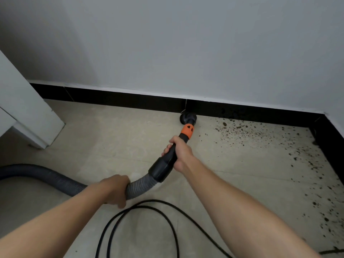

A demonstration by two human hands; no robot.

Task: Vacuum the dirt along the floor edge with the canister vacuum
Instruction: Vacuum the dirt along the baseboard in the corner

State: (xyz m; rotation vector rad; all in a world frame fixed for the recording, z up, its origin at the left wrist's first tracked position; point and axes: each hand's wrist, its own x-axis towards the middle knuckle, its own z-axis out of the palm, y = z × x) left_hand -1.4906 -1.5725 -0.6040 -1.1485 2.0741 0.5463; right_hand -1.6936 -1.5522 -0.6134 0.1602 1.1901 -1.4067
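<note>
A white cabinet corner [28,108] stands at the far left. The grey hose [55,180] bends in from the left across the tan floor [111,142]. The left hand [116,190] is wrapped tight around the hose. A black cord [167,218] loops on the floor below it. The right hand [181,152] grips the black handle [165,164]. Past an orange collar [187,131], the round brush head [188,118] touches the black baseboard [130,101]. Dark dirt [279,144] is spread to the right, along the wall and into the corner.

Grey wall [186,43] above black skirting [121,98]; white cabinet corner [28,108] at left.
</note>
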